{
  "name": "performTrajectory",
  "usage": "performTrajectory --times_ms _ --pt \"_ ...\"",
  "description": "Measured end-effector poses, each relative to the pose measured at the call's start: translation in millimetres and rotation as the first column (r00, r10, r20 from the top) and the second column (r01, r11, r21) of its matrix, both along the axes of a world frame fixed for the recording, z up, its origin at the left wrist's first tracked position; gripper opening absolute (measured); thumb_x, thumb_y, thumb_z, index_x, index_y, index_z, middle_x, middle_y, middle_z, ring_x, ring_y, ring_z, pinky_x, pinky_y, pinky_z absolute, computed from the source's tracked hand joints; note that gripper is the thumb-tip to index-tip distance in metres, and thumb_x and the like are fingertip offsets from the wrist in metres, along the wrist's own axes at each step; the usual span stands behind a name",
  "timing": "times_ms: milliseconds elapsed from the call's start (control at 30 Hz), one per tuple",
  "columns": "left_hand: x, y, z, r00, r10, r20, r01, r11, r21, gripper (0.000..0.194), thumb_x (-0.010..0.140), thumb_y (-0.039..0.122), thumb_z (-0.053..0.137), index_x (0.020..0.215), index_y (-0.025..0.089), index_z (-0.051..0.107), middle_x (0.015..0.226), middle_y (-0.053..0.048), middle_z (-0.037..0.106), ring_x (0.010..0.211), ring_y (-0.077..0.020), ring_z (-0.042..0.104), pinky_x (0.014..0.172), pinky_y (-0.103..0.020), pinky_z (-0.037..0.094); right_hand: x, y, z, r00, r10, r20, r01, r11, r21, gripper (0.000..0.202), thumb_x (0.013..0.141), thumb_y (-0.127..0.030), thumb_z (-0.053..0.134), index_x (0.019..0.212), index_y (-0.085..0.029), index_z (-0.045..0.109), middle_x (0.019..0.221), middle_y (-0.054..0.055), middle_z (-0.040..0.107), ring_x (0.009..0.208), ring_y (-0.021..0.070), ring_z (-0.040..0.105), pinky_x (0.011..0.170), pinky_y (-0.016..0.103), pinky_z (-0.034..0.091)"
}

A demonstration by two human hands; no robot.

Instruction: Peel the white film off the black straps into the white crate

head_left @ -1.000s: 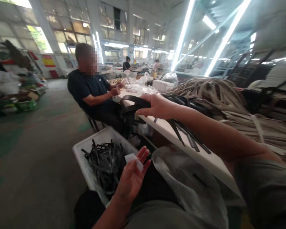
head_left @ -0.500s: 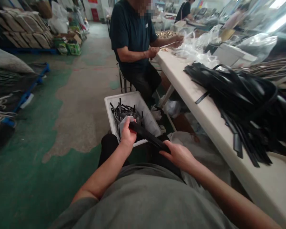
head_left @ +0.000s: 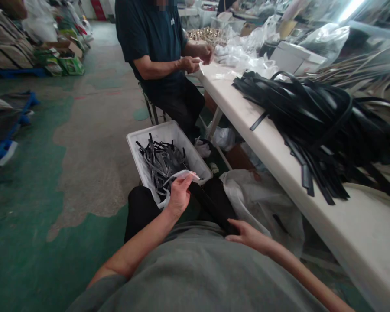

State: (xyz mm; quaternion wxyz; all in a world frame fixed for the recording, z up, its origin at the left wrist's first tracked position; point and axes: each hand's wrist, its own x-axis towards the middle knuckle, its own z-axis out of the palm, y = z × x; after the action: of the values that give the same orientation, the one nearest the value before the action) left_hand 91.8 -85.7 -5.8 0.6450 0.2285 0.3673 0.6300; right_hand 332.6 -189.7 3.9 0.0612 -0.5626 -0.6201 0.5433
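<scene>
My left hand (head_left: pixel 181 193) pinches a thin white strip (head_left: pixel 182 174) at the near right corner of the white bin, beside the upper end of a black strap (head_left: pixel 209 203). The strap slants down to the right over my lap, and its lower end is in my right hand (head_left: pixel 242 232), fingers wrapped round it. Many dark and grey strips (head_left: pixel 159 160) lie tangled in the white bin (head_left: pixel 138 167) on the floor before my knees.
A long white table (head_left: pixel 269 151) on the right carries a big pile of black straps (head_left: pixel 312 112). A seated person (head_left: pixel 152 39) works at its far end. A whitish sack (head_left: pixel 260 203) stands beneath; blue pallets (head_left: pixel 9 130) lie left.
The view has shifted to the right. Both my hands and the strap sit lower and nearer my body, and more of the white strip shows hanging from my left hand.
</scene>
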Motion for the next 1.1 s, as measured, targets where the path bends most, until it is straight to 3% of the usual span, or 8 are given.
performTrajectory --times_ms 133,267,367,533,667,867,967,1100 --pt "14 -24 3.0 0.959 -0.168 -0.227 0.192 0.977 0.089 0.017 0.073 0.037 0.078 0.08 0.022 0.078 0.09 -0.005 0.074 0.091 -0.0202 0.066 0.088 -0.033 0.049 -50 47 16.2 0.948 -0.049 -0.314 -0.017 0.979 -0.202 0.052 0.073 -0.05 0.071 0.11 -0.014 0.061 0.08 0.003 0.066 0.061 0.0154 0.061 0.058 0.029 0.051" --pt "7 -28 11.3 0.943 -0.22 -0.249 0.245 0.967 0.074 0.019 0.073 0.038 0.077 0.083 0.022 0.077 0.101 -0.006 0.074 0.094 -0.0215 0.067 0.086 -0.034 0.051 -83 77 28.5 0.944 0.042 -0.326 -0.062 0.997 -0.051 0.045 0.085 -0.058 0.056 0.076 -0.014 0.059 0.061 0.0 0.058 0.047 0.0087 0.05 0.048 0.021 0.041" --pt "-8 -17 21.7 0.994 -0.07 -0.082 0.074 0.996 0.05 0.023 0.071 0.037 0.079 0.086 0.021 0.076 0.108 -0.006 0.072 0.097 -0.0202 0.067 0.083 -0.031 0.052 -82 75 24.2 0.913 0.094 -0.396 -0.12 0.992 -0.042 0.047 0.088 -0.059 0.051 0.092 -0.013 0.06 0.067 0.0 0.06 0.046 0.0079 0.05 0.045 0.02 0.038" --pt "-29 1 25.6 0.99 0.13 0.05 -0.129 0.991 -0.026 0.024 0.066 0.033 0.084 0.082 0.019 0.075 0.093 -0.004 0.073 0.085 -0.0139 0.067 0.08 -0.025 0.051 -59 53 9.5 0.921 0.066 -0.384 -0.147 0.972 -0.185 0.057 0.088 -0.06 0.051 0.118 -0.012 0.054 0.073 0.001 0.062 0.049 0.0091 0.054 0.048 0.021 0.043" --pt "-28 0 18.7 0.996 0.086 0.034 -0.082 0.992 -0.094 0.021 0.065 0.03 0.084 0.077 0.017 0.074 0.083 -0.003 0.072 0.077 -0.0125 0.065 0.076 -0.024 0.05 -43 43 14.7 0.903 0.064 -0.425 -0.176 0.957 -0.23 0.059 0.088 -0.062 0.049 0.117 -0.011 0.057 0.091 0.008 0.067 0.065 0.0134 0.064 0.061 0.027 0.051" --pt "-11 -8 19.4 1.0 0.014 -0.026 -0.017 0.995 -0.094 0.017 0.068 0.029 0.081 0.076 0.016 0.073 0.082 -0.004 0.072 0.077 -0.0129 0.066 0.076 -0.024 0.05 -51 59 27.4 0.885 0.103 -0.454 -0.155 0.985 -0.079 0.057 0.09 -0.062 0.047 0.108 -0.01 0.064 0.1 0.011 0.069 0.089 0.0201 0.068 0.079 0.032 0.053" --pt "1 -17 20.2 0.998 -0.052 -0.036 0.047 0.99 -0.13 0.018 0.066 0.028 0.082 0.075 0.015 0.073 0.079 -0.003 0.072 0.076 -0.0137 0.066 0.074 -0.025 0.05 -66 74 27.4 0.865 0.062 -0.499 -0.096 0.994 -0.043 0.052 0.089 -0.06 0.05 0.1 -0.012 0.065 0.096 0.009 0.071 0.085 0.019 0.068 0.077 0.032 0.054" --pt "11 -27 18.2 0.977 -0.215 -0.007 0.209 0.959 -0.19 0.025 0.066 0.035 0.082 0.079 0.014 0.073 0.069 -0.002 0.068 0.056 -0.0116 0.059 0.052 -0.023 0.046 -82 85 27.2 0.872 -0.046 -0.487 0.012 0.997 -0.074 0.04 0.086 -0.053 0.057 0.081 -0.014 0.06 0.075 0.003 0.069 0.064 0.0137 0.065 0.063 0.027 0.055"
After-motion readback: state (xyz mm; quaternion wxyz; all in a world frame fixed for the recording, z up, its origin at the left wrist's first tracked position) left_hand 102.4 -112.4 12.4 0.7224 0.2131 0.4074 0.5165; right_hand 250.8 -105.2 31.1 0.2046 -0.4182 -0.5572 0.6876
